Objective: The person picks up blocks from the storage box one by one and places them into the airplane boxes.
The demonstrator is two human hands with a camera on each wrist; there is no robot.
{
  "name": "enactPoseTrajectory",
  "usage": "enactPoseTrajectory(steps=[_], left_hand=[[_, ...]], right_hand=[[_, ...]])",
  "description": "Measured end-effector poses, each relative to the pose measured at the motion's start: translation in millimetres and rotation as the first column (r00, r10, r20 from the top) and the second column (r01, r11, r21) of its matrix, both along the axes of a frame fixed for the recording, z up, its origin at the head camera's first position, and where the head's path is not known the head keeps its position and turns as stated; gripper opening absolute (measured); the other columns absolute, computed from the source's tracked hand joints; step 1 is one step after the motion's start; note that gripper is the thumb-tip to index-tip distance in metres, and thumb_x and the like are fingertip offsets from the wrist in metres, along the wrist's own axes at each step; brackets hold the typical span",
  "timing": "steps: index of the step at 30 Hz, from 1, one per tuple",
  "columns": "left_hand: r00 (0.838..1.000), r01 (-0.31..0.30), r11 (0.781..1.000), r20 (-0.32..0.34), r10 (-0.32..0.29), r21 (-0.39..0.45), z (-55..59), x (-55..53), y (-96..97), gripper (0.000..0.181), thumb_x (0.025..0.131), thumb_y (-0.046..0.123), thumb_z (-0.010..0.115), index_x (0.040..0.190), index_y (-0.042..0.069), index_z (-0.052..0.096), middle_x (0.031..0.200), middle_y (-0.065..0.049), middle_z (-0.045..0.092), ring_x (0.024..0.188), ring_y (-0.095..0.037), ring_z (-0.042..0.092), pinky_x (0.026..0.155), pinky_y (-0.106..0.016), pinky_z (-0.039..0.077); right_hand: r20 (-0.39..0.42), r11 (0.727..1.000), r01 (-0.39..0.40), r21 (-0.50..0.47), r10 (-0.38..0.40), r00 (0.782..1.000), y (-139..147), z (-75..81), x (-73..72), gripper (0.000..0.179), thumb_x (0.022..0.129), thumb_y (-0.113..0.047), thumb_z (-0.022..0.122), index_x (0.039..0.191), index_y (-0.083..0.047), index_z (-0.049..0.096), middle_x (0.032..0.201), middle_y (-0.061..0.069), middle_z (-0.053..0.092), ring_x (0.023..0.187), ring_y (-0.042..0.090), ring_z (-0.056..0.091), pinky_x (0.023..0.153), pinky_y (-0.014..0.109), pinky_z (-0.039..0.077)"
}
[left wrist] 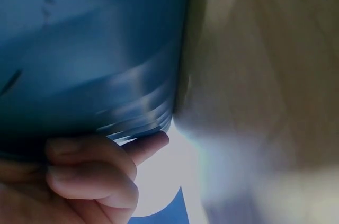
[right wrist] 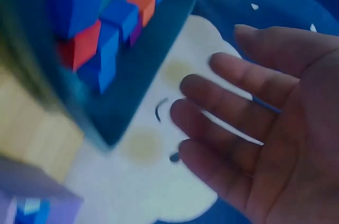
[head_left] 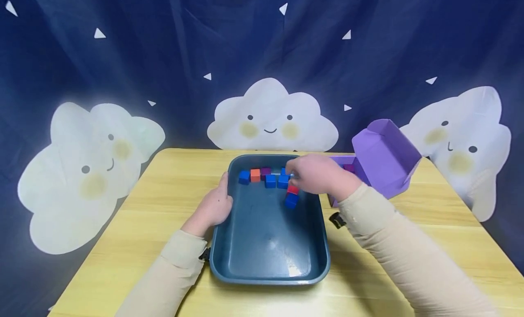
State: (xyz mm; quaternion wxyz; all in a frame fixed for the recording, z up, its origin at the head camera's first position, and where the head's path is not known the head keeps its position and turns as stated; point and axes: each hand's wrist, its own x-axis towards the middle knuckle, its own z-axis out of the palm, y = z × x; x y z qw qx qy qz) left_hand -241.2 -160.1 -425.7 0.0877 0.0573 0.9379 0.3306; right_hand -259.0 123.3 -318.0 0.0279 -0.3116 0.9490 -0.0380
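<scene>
A dark blue-green tray [head_left: 270,244] lies on the table. Beside its left rim is my left hand [head_left: 213,204], index finger stretched along the side and the other fingers curled at the edge. Toward the tray's far end sit several blue blocks [head_left: 270,181], an orange block [head_left: 255,175] and a dark purple block [head_left: 266,173]. A red block [head_left: 292,189] and a blue block [head_left: 291,200] are nearer its right wall. Over the far right corner hovers my right hand [head_left: 313,173]; in the right wrist view its fingers are spread and loosely bent, holding nothing.
Right of the tray stands a purple box [head_left: 341,159] with its lid [head_left: 386,158] raised; coloured blocks show inside. The wooden table [head_left: 135,226] extends to both sides. Behind it hangs a dark blue curtain [head_left: 245,35] with white cloud faces.
</scene>
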Motion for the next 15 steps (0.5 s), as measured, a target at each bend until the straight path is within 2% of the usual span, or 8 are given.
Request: enactPoseTrajectory(steps=[3,7,10,15], left_hand=[[1.000,0.001,1.000,-0.001,-0.001,0.001,1.9,-0.7,-0.1,0.075,0.104,0.013,0.039,0.163,0.010,-0.008,0.069,-0.012,0.051,0.057,-0.023,0.059,0.058,-0.035,0.051],[1.000,0.001,1.000,-0.011,-0.001,0.004,4.4,-0.4,1.6,0.074,0.104,0.013,0.039,0.162,0.009,-0.008,0.068,-0.011,0.051,0.056,-0.023,0.058,0.058,-0.035,0.050],[1.000,0.001,1.000,-0.012,-0.001,0.004,3.7,1.3,2.9,0.074,0.104,0.013,0.039,0.162,0.009,-0.007,0.068,-0.011,0.051,0.055,-0.023,0.058,0.057,-0.035,0.050],[1.000,-0.001,1.000,-0.008,0.001,0.024,1.9,2.8,1.5,0.075,0.104,0.013,0.040,0.163,0.009,-0.007,0.068,-0.011,0.051,0.054,-0.024,0.057,0.055,-0.034,0.050]], right_hand=[[0.075,0.995,0.049,0.081,-0.055,0.996,-17.0,-6.3,-3.7,0.027,0.094,-0.029,0.070,0.116,-0.013,0.072,0.107,0.003,0.072,0.093,0.023,0.066,0.083,0.046,0.055],[0.100,0.978,0.116,0.172,-0.134,0.986,-32.7,-20.1,-4.4,0.017,0.094,-0.030,0.070,0.100,-0.014,0.071,0.083,0.001,0.068,0.077,0.020,0.064,0.070,0.039,0.054],[0.112,0.968,0.154,0.196,-0.178,0.978,-37.5,-31.8,-3.7,0.013,0.092,-0.026,0.069,0.085,-0.016,0.065,0.064,-0.001,0.054,0.062,0.018,0.056,0.060,0.035,0.047],[0.140,0.966,0.181,0.187,-0.209,0.968,-40.6,-49.0,-3.0,0.014,0.089,-0.017,0.070,0.078,-0.014,0.064,0.062,-0.001,0.049,0.060,0.017,0.053,0.060,0.033,0.045]])
